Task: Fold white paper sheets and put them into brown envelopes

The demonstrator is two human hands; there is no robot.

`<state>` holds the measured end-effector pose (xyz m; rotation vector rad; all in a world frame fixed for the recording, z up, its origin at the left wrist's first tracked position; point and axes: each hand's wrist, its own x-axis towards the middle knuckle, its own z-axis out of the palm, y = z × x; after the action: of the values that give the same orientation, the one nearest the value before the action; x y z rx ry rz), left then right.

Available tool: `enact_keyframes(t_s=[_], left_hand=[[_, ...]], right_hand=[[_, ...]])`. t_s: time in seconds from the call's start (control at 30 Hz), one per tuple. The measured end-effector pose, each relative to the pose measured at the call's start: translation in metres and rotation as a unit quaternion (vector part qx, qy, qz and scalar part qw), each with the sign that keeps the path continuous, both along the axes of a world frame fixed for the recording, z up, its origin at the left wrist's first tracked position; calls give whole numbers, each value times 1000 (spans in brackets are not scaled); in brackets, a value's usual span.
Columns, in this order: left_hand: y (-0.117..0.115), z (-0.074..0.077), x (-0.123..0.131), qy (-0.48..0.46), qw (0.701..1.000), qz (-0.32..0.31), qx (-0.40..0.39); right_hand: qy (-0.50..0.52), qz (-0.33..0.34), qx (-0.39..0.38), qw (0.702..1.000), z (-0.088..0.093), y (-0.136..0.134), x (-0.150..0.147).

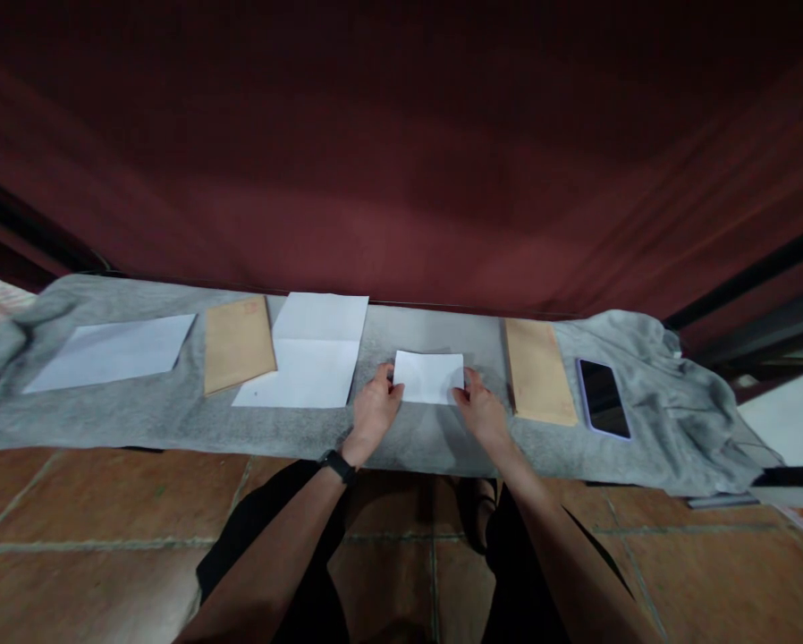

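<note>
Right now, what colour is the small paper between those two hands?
The small paper is plain white, best seen in the head view.

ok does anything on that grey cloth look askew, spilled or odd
Nothing looks spilled. The long grey cloth is bunched and wrinkled at its right end, unlike its flatter middle, and the left flat brown paper envelope lies askew, overlapping the large creased white paper sheet.

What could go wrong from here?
1. The small paper could skew or crease if the left hand and right hand, at opposite edges, move unevenly.
2. The left envelope overlaps the creased sheet, so moving either might drag the other.
3. The phone lies on the rumpled cloth; tugging that might shift it.
</note>
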<state>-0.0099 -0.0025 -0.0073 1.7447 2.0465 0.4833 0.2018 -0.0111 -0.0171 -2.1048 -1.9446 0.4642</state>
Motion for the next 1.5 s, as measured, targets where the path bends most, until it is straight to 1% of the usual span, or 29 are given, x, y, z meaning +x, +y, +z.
enact_keyframes(t_s=[0.3,0.37,0.47,0.5,0.57,0.67,0.77,0.87,0.97,1.13,1.27,1.5], left_hand=[[-3,0,4,76,997,-17,-6],[-4,1,5,98,995,-26,3],[-6,1,6,131,989,-53,37],[-7,1,6,143,986,-64,54],[-7,-1,8,159,979,-89,86],[-8,-9,14,150,968,-154,128],[-9,-22,24,147,951,-236,139],[-9,-34,32,167,940,-274,114],[-6,-38,36,174,942,-269,95],[-2,-33,34,182,945,-260,83],[-3,-31,30,179,953,-230,88],[-8,-33,27,170,965,-174,96]], right_hand=[[-51,13,33,998,-6,-2,-5],[-64,9,43,997,-7,-3,-6],[-86,5,81,993,-7,-3,-6],[-90,11,98,991,-7,-3,-7],[-71,44,131,988,-7,-2,-10],[9,119,157,980,-9,-1,-22],[58,169,140,974,-16,0,-39],[38,180,112,977,-23,2,-52],[2,165,95,982,-26,4,-58],[-44,145,83,985,-25,6,-55],[-70,135,88,984,-30,7,-45],[-102,100,113,983,-40,8,-21]])
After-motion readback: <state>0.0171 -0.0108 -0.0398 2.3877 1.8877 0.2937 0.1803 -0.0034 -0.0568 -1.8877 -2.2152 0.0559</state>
